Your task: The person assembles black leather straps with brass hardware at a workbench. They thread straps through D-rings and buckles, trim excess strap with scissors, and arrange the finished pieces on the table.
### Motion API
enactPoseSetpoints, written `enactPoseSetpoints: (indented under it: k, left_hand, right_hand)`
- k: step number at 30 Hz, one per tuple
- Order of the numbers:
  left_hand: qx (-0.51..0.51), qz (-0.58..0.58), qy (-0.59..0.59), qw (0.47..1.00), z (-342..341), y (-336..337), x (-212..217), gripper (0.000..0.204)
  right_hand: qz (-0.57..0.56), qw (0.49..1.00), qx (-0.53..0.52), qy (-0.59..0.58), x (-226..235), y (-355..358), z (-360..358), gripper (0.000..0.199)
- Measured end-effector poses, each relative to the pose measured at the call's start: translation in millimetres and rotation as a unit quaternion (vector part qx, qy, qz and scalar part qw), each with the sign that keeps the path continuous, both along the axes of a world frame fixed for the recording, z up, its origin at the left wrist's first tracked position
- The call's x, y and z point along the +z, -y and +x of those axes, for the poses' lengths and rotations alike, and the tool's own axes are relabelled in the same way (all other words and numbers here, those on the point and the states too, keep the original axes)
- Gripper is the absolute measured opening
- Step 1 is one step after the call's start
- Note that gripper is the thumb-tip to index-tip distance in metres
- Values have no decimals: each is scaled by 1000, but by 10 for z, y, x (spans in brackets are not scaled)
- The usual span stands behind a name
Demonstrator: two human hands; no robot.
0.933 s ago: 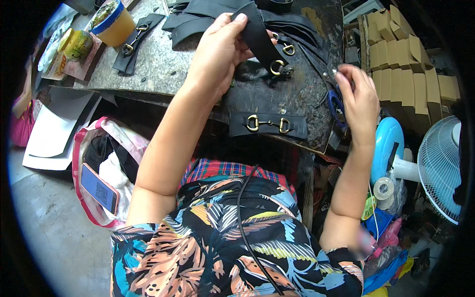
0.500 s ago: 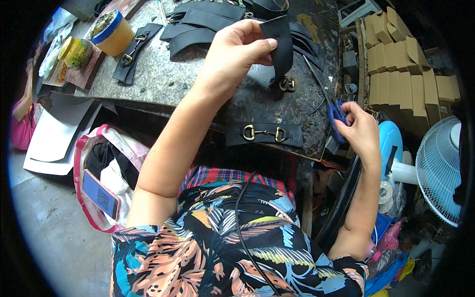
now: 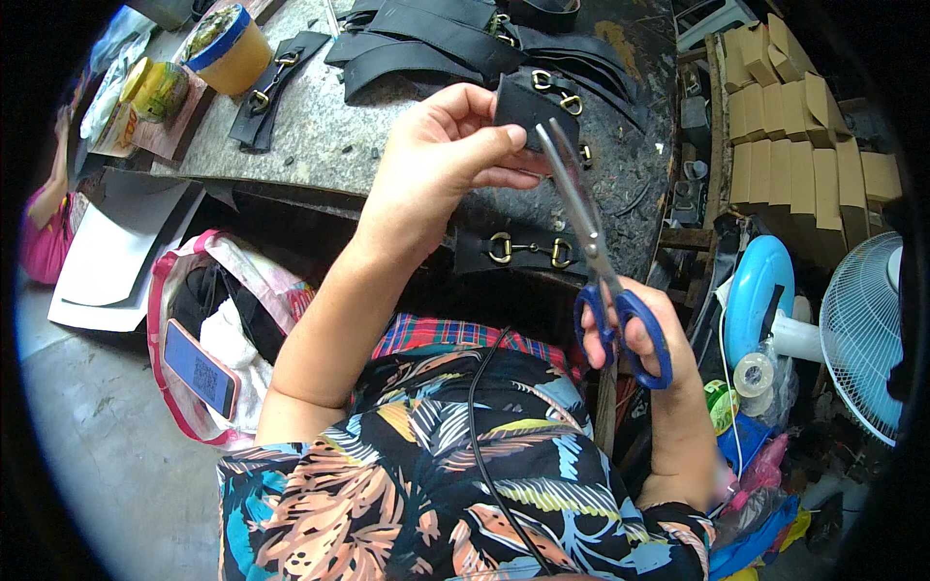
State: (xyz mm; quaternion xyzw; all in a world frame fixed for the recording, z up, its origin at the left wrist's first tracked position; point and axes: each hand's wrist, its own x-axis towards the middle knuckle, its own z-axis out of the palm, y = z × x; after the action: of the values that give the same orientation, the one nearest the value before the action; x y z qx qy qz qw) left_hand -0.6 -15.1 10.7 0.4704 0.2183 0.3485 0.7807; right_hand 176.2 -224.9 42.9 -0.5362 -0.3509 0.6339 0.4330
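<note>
Left hand (image 3: 441, 160) pinching black strap piece (image 3: 528, 108) above counter (image 3: 320, 145), right hand (image 3: 639, 334) at 4 o'clock gripping blue-handled scissors (image 3: 596, 257), blades up at strap, buckled strap (image 3: 528, 252) on counter edge between, yellow tub (image 3: 228, 48) at 10 o'clock.

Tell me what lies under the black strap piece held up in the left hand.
Under the black strap piece, pinched by the left hand, lie more black straps with brass rings on the stone worktop. The scissors in the right hand cross its edge. What lies directly beneath is covered.
</note>
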Motion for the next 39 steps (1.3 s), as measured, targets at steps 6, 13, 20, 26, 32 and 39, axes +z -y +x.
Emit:
enactPoseSetpoints:
  k: [6, 13, 20, 26, 32, 39]
  left_hand:
    - [18, 15, 0, 1000, -99, 117, -41, 13]
    - [33, 70, -74, 994, -178, 158, -48, 17]
    - [-16, 78, -102, 992, -196, 106, -8, 18]
    - [-35, 1, -64, 997, -170, 103, 11, 19]
    - [-65, -73, -29, 995, -159, 103, -5, 20]
    - [-48, -21, -67, 996, -153, 149, 4, 22]
  right_hand:
    - [-10, 1000, 2, -18, 3, 63, -127, 65]
    - [-9, 999, -32, -43, -33, 114, -237, 65]
    - [-27, 995, -41, 86, 37, 123, -228, 23]
    - [-31, 993, -42, 107, 39, 114, -235, 39]
    - [-25, 994, -43, 98, 16, 125, -232, 51]
    - [17, 962, -33, 271, -4, 131, -262, 26]
